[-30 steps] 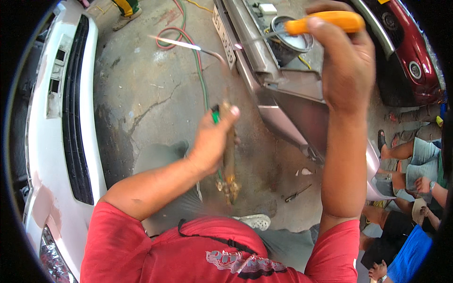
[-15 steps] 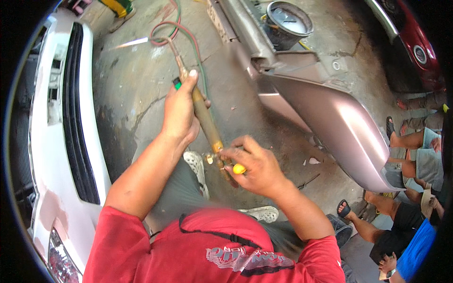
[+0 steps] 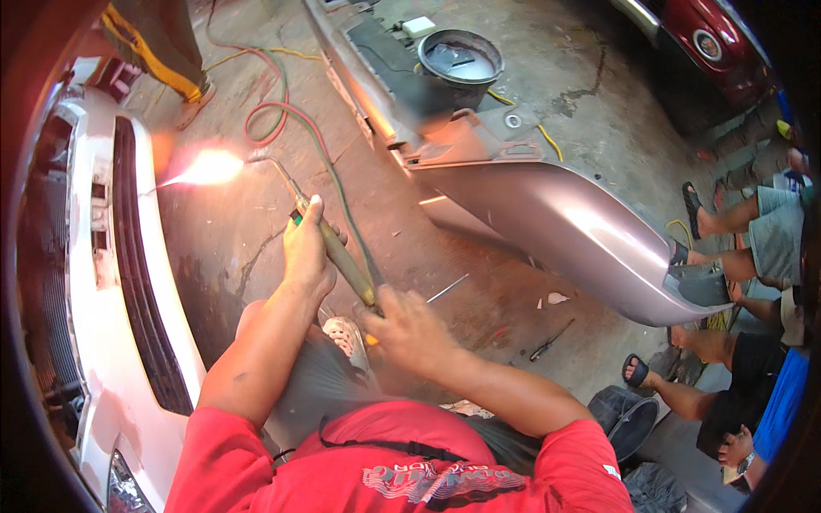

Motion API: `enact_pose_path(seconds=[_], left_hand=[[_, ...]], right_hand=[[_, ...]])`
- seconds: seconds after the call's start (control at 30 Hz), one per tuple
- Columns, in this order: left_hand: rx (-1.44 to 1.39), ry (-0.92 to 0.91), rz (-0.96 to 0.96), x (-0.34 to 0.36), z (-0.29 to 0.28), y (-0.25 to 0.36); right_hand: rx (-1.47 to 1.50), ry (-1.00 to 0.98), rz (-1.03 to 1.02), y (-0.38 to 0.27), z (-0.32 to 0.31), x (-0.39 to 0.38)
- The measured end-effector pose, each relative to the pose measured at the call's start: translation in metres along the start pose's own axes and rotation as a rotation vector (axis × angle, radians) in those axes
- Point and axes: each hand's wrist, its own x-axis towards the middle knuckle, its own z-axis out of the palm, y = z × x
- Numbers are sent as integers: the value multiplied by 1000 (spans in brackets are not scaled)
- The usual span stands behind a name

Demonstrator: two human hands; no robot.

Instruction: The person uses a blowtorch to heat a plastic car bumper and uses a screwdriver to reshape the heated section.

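While holding one gas torch (image 3: pixel 349 263) out over the floor between two bumpers, has left hand (image 3: pixel 306 256) wrapped round the handle with thumb lying along it. At the torch's rear end, has right hand (image 3: pixel 406 329) curled round one yellow-handled tool (image 3: pixel 371 340), showing a bit of handle on one side and one thin metal shaft (image 3: pixel 448 287) on the other; too blurred to tell any contact with the torch. Points one bright flame (image 3: pixel 209 168) leftward from one bent nozzle, toward one white bumper (image 3: pixel 101 359) with one long black grille (image 3: pixel 145 274). To the right, see one silvery-pink bumper (image 3: pixel 564 231). Count two hoses (image 3: pixel 328 162), red and green, looped beyond the torch. Count also one dark bucket (image 3: pixel 469 94) with pale contents, another dark bucket (image 3: pixel 605 412) at lower right, one white block (image 3: pixel 418 26), one slim dark tool (image 3: pixel 552 339) and two pale shards (image 3: pixel 558 297) on the floor. Farther right, find one dark red car (image 3: pixel 718 60) and at least three dark sandals (image 3: pixel 691 198) on bystanders' feet.
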Motion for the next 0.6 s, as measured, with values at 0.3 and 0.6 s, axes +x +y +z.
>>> enact_pose_path(seconds=[0.3,0.6], left_hand=[[260,6,-117,16,10,-51],[562,-76,-320,85,11,-225]], right_hand=[[-3,66,19,5,69,-27],[338,-293,356,49,12,-102]])
